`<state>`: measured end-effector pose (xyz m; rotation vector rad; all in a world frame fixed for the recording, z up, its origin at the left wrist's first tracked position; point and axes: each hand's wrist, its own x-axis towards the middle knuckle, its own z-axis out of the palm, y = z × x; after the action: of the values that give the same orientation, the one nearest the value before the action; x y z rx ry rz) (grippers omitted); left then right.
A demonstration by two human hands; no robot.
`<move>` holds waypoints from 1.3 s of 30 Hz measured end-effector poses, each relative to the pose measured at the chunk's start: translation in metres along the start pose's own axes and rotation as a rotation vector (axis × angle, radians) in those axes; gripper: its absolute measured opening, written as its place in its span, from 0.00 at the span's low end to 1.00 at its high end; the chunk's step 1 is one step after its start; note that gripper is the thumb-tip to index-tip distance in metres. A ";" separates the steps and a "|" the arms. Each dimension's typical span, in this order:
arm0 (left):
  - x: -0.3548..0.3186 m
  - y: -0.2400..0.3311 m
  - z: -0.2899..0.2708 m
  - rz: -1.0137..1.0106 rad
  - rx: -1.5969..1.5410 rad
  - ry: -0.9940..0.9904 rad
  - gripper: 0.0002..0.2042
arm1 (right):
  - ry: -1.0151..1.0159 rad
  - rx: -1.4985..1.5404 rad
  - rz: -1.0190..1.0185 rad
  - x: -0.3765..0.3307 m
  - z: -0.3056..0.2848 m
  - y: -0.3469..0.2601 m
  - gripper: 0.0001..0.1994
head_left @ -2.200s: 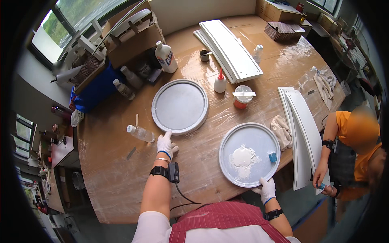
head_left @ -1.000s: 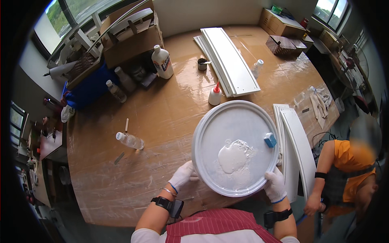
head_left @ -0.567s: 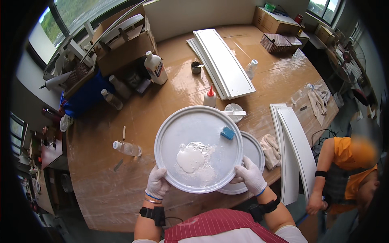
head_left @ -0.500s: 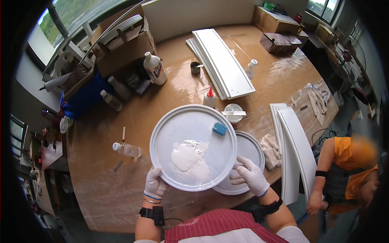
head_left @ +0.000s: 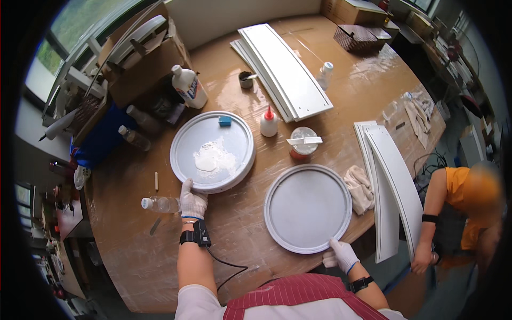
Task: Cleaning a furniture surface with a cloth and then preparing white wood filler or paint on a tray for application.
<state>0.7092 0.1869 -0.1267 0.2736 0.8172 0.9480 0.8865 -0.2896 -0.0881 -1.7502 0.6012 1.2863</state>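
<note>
white-gloved left hand [head_left: 192,200] grips the near rim of the paste-smeared round tray [head_left: 212,151], a plastic bottle [head_left: 158,204] just beside it, while the right hand [head_left: 341,255] pinches the empty tray's [head_left: 308,207] table-edge rim

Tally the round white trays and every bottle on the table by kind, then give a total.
Round white trays: 2, one with white paste under the left hand, one bare at the right hand.
Clear plastic bottles: 4
Large white bottle: 1
Red-tipped squeeze bottle: 1
Total: 8
</note>
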 end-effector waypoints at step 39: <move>0.038 0.012 0.025 -0.039 0.551 0.094 0.21 | 0.513 -0.445 -0.438 0.026 -0.027 -0.022 0.18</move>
<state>0.7323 0.2278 -0.1220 0.6897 1.1606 0.6870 0.9270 -0.2982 -0.1022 -2.4448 0.1808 0.6919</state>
